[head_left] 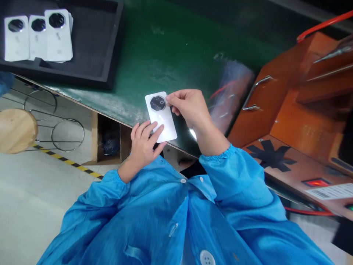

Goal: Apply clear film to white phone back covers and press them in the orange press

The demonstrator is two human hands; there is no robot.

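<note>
A white phone back cover (pixel 167 127) with a dark octagonal camera window (pixel 157 103) lies at the near edge of the green tabletop, slightly tilted in my view. The spread fingers of my left hand (pixel 143 144) rest on its lower left part, with the thumb by the bottom edge. At the upper right, my right hand (pixel 191 106) has thumb and forefinger pinched together beside the camera window, right at the cover's edge. Whatever sits between those fingertips is too small to make out.
A black tray (pixel 91 48) at the back left holds several similar white covers (pixel 59 40). On the right stand a clear plastic bag (pixel 234 84) and an orange machine (pixel 292 95) with a metal handle. Below left are a round wooden stool (pixel 18 130) and a cardboard box (pixel 95 138).
</note>
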